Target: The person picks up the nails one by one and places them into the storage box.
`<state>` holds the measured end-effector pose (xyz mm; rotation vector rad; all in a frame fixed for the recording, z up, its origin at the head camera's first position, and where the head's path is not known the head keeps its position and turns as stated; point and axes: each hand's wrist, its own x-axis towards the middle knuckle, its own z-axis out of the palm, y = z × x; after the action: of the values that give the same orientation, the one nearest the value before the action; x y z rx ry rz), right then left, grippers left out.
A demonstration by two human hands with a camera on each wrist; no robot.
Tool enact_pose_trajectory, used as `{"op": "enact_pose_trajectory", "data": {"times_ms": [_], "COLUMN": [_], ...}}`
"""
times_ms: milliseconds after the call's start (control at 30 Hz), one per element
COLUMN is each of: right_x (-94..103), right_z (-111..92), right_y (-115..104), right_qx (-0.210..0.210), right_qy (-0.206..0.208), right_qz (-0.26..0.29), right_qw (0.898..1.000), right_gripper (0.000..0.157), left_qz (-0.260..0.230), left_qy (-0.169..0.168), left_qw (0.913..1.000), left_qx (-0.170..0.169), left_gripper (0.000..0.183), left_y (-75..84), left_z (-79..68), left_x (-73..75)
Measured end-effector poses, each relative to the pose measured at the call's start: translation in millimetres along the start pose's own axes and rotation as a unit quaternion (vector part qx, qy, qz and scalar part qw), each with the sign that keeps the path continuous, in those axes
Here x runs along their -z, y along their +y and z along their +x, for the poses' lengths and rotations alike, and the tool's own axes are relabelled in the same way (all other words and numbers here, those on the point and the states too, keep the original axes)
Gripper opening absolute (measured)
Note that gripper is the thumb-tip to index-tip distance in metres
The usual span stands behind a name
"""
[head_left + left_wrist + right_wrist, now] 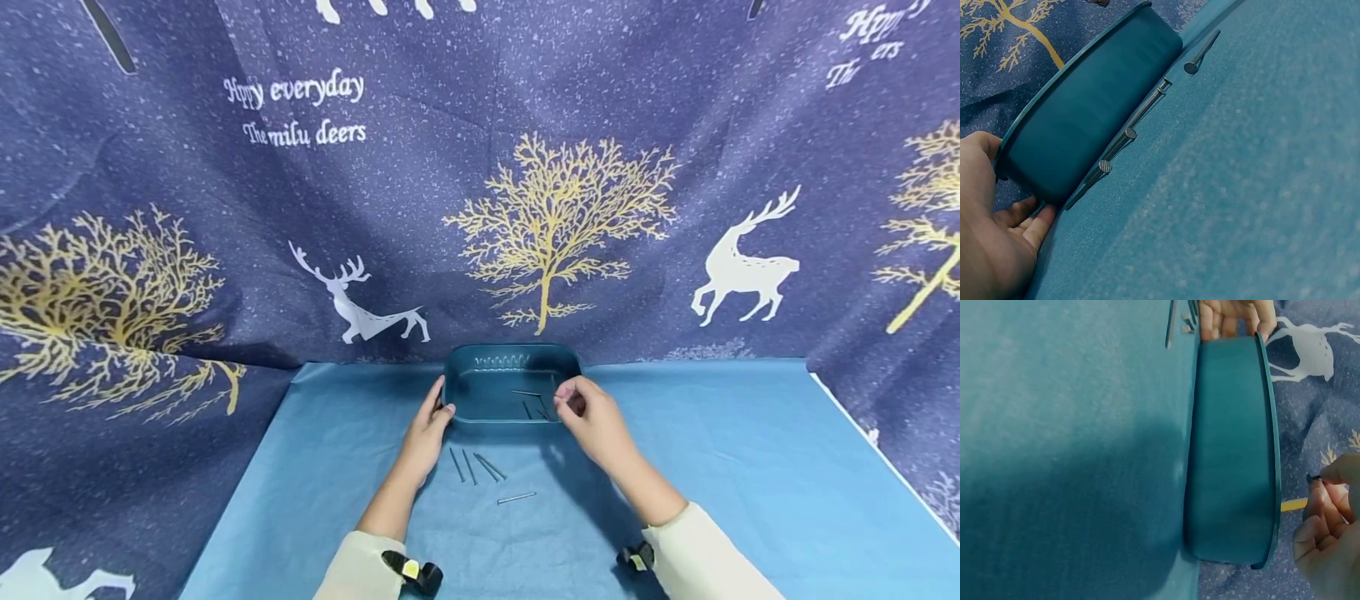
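Note:
A dark teal plastic basket (480, 422) sits on the table with several nails (527, 392) lying in it. My left hand (426, 433) holds the basket's left end; in the left wrist view the thumb is at the rim and the fingers (1040, 228) are against the lower side. Above the basket's right end, my right hand (596, 417) pinches a nail (1315, 479) between thumb and fingertips, its dark end showing in the right wrist view. Several loose nails (469, 468) lie on the cloth in front of the basket, one nail (517, 498) apart and nearly sideways.
A light blue cloth (720, 467) covers the table. Behind the basket hangs a dark blue curtain (420, 208) printed with deer and golden trees. Pale sleeves (363, 567) and black wrist cameras (636, 557) are at both wrists.

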<state>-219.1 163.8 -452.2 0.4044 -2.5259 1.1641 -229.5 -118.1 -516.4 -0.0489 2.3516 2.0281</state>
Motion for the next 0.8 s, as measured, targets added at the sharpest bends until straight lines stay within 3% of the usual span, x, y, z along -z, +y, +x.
{"op": "enact_pose_trajectory", "data": {"times_ms": [633, 700, 800], "right_x": [-2.9, -3.4, -2.7], "right_z": [8.7, 8.2, 7.0], "right_y": [7.3, 7.5, 6.7], "right_qx": [-0.022, -0.024, -0.035], "right_qy": [0.034, 0.037, 0.043], "right_qz": [0.011, 0.011, 0.018], "right_qw": [0.999, 0.999, 0.998], "right_gripper": [0.005, 0.010, 0.028], "left_qz": [0.007, 0.007, 0.005], "left_qy": [0.000, -0.001, -0.006], "left_qw": [1.0000, 1.0000, 1.0000], "left_qx": [-0.005, -0.004, -0.001], "left_gripper": [0.060, 0.060, 0.061], "left_y": [-1.3, -1.1, 4.0], "left_z": [-0.2, -0.1, -2.4], "left_x": [0.7, 1.1, 2.0]}}
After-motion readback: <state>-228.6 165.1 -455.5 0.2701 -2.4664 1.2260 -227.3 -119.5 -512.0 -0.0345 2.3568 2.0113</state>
